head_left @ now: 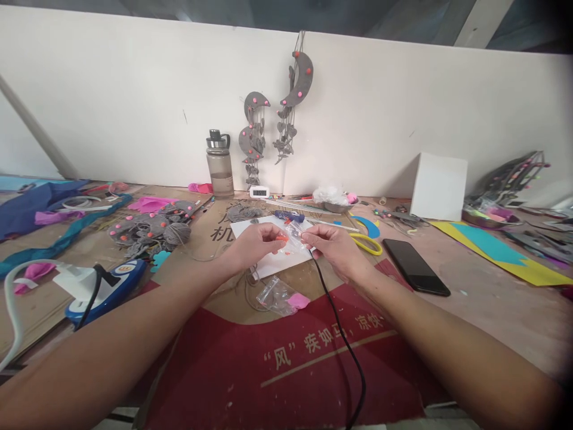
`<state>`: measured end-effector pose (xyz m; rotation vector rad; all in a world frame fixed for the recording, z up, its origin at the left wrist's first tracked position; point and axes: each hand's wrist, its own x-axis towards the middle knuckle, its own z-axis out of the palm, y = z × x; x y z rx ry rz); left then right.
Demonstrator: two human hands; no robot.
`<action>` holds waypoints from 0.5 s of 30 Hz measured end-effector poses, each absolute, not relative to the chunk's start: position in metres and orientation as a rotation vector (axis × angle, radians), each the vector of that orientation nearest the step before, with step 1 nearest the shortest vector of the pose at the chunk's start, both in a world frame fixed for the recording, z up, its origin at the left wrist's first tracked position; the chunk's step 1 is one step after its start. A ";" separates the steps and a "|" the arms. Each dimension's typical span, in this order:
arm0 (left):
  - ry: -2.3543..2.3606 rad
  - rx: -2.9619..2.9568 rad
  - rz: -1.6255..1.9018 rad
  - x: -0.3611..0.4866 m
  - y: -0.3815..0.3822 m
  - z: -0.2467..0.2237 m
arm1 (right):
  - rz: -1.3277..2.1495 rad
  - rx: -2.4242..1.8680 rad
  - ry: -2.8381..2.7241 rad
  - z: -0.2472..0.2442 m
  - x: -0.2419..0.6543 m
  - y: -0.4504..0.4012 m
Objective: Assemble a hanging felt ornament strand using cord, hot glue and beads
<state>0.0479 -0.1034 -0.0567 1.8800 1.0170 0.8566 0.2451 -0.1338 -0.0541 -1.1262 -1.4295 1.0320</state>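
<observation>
Between my two hands is a small clear plastic bag with bright orange bits in it. My left hand is closed, thumb and fingers pinching the bag's left side beside the orange bits. On the other side my right hand pinches the bag's edge. Beneath them lies a sheet of white paper on printed cardboard. Just beyond the fingers rests a blue glue gun. A second clear bag with a pink piece lies nearer me. A black cable runs toward me from below my right hand.
Yellow-handled scissors and a black phone lie to the right. At left are grey felt pieces with yarn and a blue power strip. A bottle stands by the wall, where grey moon hangings hang.
</observation>
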 end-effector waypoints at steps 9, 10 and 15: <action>1.249 2.030 1.245 0.056 -0.121 -0.059 | 0.988 -1.098 -1.297 -0.058 0.240 -0.137; 1.178 2.020 1.177 0.057 -0.125 -0.057 | 0.984 -1.084 -1.311 -0.059 0.239 -0.137; 1.003 1.903 1.062 0.061 -0.131 -0.055 | 1.015 -1.003 -1.474 -0.064 0.231 -0.144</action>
